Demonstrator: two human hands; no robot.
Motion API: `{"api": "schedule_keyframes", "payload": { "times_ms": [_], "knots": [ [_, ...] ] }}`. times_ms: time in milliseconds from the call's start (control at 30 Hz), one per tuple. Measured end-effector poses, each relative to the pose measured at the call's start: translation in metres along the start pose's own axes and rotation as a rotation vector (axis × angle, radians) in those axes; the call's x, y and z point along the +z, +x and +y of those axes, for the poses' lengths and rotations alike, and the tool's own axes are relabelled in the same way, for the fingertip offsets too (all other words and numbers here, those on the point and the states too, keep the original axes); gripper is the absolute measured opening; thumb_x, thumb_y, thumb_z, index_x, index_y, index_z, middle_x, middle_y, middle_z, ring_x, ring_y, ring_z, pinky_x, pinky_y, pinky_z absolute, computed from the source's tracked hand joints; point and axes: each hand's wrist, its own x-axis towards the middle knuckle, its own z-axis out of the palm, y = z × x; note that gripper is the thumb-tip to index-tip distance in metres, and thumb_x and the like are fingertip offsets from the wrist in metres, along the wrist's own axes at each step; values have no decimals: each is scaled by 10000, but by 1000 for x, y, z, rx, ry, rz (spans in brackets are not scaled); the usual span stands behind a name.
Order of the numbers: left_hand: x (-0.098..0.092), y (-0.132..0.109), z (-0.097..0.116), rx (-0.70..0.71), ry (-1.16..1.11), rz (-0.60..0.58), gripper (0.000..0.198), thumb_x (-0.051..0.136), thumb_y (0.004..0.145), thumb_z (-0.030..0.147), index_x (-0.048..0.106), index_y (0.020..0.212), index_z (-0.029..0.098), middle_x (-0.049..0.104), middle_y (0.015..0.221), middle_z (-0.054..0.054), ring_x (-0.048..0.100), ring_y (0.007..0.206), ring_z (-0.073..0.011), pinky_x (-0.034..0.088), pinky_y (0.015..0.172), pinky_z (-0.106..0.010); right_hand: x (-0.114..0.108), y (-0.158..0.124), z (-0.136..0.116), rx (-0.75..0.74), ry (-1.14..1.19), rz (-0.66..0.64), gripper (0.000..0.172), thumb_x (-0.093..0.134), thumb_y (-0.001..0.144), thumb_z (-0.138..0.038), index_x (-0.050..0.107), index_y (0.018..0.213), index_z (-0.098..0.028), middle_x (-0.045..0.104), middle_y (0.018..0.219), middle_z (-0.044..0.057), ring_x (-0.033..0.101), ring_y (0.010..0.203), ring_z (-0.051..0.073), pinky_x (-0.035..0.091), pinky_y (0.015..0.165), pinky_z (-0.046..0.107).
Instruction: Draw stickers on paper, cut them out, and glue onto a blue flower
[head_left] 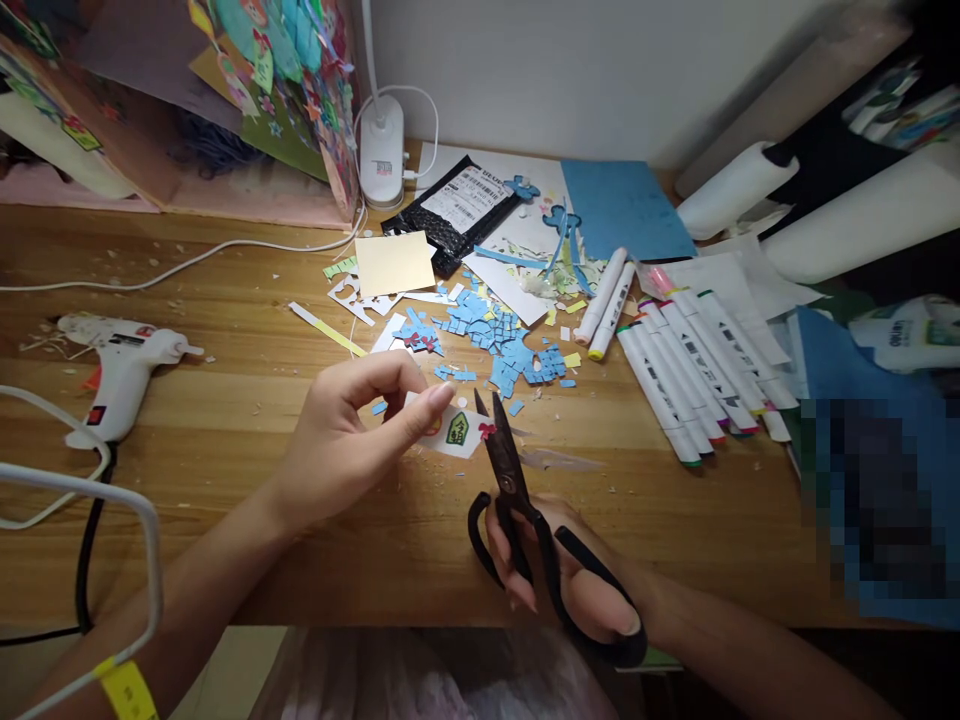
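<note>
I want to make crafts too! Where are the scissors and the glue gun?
Scissors (508,484): head view, on the pivot screw.
Glue gun (125,368): head view, on the upper handle.

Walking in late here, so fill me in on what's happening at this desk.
The left hand pinches a small white paper with drawings on it. The right hand holds black scissors, blades parted, at the paper's edge. Blue scraps lie beyond, markers to the right.
</note>
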Motion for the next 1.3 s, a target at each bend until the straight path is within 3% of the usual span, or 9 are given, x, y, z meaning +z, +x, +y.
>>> {"api": "schedule_keyframes", "payload": {
  "times_ms": [100, 367, 633, 800, 1067, 1300],
  "knots": [
    [1, -1, 0, -5, -10, 11, 265, 600, 800, 259, 506, 570, 167, 531, 553, 47, 440, 491, -57, 350, 477, -178, 0, 0, -3, -8, 78, 39, 733, 359, 450, -870, 406, 711, -187, 419, 601, -45, 384, 440, 69, 339, 415, 203],
    [1, 2, -1, -37, -64, 62, 292, 596, 810, 314, 504, 580, 160, 509, 539, 42, 427, 471, -44, 334, 440, -165, -2, 3, -24, -38, -222, 27, 746, 208, 452, -901, 399, 594, -194, 449, 589, -2, 406, 542, 120, 374, 535, 262],
    [3, 5, -1, -126, -129, 35, 291, 613, 795, 314, 505, 575, 156, 516, 520, 47, 457, 449, -42, 365, 434, -154, -5, 2, -27, 142, -183, -100, 750, 348, 376, -873, 403, 671, -186, 485, 530, -27, 394, 432, 81, 288, 399, 194],
    [4, 7, -1, -187, -233, -43, 295, 610, 796, 231, 460, 554, 152, 509, 505, 55, 458, 432, -29, 351, 404, -125, -5, 2, -21, 232, -185, -149, 776, 362, 354, -869, 416, 700, -177, 479, 502, -40, 423, 411, 75, 305, 382, 166],
    [3, 8, -1, -235, -277, -47, 281, 617, 782, 203, 469, 551, 142, 478, 511, 58, 427, 439, -19, 345, 409, -114, -6, -2, -1, 184, -90, -166, 784, 361, 337, -873, 396, 702, -179, 479, 474, -43, 384, 371, 54, 291, 370, 162],
    [4, 9, -1, -260, -317, -62, 308, 622, 769, 220, 437, 532, 153, 425, 493, 67, 387, 422, -28, 330, 389, -133, -8, -1, -9, 231, -92, -161, 784, 378, 294, -856, 410, 697, -184, 481, 504, -41, 387, 421, 81, 285, 386, 188]
  ]
}}
